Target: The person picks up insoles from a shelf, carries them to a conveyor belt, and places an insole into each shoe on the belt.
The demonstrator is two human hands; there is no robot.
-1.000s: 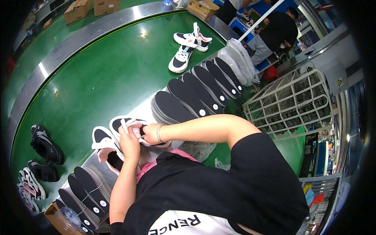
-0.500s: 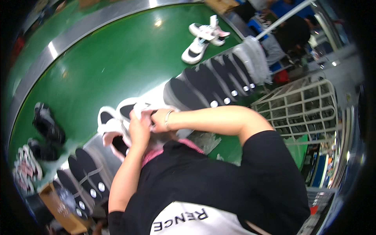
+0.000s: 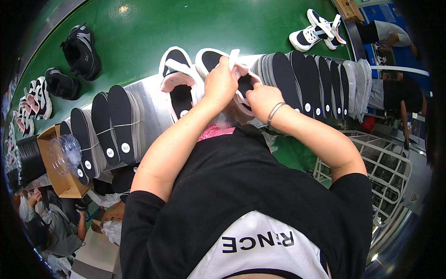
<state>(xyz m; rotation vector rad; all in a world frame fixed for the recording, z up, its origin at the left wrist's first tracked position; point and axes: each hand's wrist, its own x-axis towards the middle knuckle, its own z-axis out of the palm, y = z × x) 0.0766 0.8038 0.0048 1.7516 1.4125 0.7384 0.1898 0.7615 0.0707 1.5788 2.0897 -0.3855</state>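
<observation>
Two white sneakers with black and pink parts stand side by side before me on a metal ledge. My left hand (image 3: 220,84) is closed on the tongue of the right-hand sneaker (image 3: 207,59), pulling its opening wide. At the heel of that shoe, my right hand (image 3: 265,101) has its fingers curled over the collar; the fingertips reach the dark inside and are partly hidden. The left-hand sneaker (image 3: 173,60) rests untouched, and a black insole (image 3: 181,98) shows inside it.
Stacks of black insoles (image 3: 281,76) line the ledge on the right, with tied stacks (image 3: 123,118) on the left. Beyond lies a green belt (image 3: 153,28) carrying black shoes (image 3: 81,53) and white sneakers (image 3: 304,37). A carton (image 3: 55,158) and a wire rack (image 3: 385,172) flank me. Other people work nearby.
The view has turned and sharpened. My hands, earlier close together over the right-hand sneaker, are now apart: the left at its tongue, the right at its heel collar.
</observation>
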